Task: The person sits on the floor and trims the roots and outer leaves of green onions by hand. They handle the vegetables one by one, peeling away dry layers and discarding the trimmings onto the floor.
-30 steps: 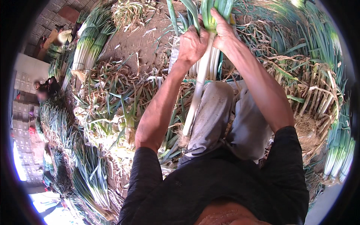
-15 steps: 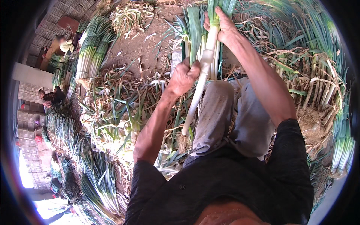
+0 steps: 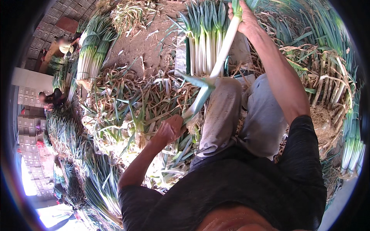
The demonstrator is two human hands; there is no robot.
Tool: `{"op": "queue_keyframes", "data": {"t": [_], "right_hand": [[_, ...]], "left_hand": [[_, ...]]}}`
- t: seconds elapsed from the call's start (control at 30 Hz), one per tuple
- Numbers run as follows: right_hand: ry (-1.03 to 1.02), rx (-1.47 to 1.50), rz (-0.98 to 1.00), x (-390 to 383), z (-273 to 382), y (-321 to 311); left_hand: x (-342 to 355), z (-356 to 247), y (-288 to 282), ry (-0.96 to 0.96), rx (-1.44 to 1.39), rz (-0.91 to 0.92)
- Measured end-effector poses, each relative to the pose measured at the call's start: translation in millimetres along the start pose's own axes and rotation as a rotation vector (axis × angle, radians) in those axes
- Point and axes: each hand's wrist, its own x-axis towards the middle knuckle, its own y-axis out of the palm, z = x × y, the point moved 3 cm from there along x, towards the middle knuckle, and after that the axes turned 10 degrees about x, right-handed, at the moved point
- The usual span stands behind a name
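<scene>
We see the right hand (image 3: 244, 19) wrapped round the green neck of a long leek (image 3: 229, 40), its smooth white shaft slanting down toward the matte, soil-smudged trousers (image 3: 221, 111). The left hand (image 3: 170, 129) is curled tightly on the lower end of a loose leaf (image 3: 199, 98), flat and folded over. Beyond, we find slim white-shafted stalks (image 3: 203, 54) lined up, with crinkled, papery leaf litter (image 3: 123, 90) to their left.

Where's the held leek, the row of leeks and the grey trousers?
Held leek (image 3: 227, 43): head view, on its white stalk.
Row of leeks (image 3: 202, 48): head view, on a white stalk mid-row.
Grey trousers (image 3: 222, 104): head view, on the left leg.
</scene>
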Motion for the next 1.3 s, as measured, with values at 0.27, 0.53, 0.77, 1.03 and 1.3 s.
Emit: {"op": "queue_keyframes", "data": {"t": [0.27,0.53,0.77,1.03,1.3], "right_hand": [[-0.17,-0.064,-0.159,-12.4,8.8,6.8],[-0.166,-0.011,-0.062,-0.5,23.8,-11.1],[-0.188,0.045,-0.192,6.0,21.5,-8.2],[-0.086,-0.05,-0.197,1.6,15.9,-9.0],[-0.157,-0.141,-0.127,10.9,33.3,-25.7]], "left_hand": [[-103.5,42.1,95.9,-0.073,0.396,0.196],[-270.0,71.7,175.7,-0.46,0.299,1.179],[-64.3,73.4,69.0,-0.595,-0.157,0.156],[81.0,2.1,4.2,-0.384,-0.697,0.011],[58.9,-3.7,19.6,-0.625,-1.117,-0.02]]}}
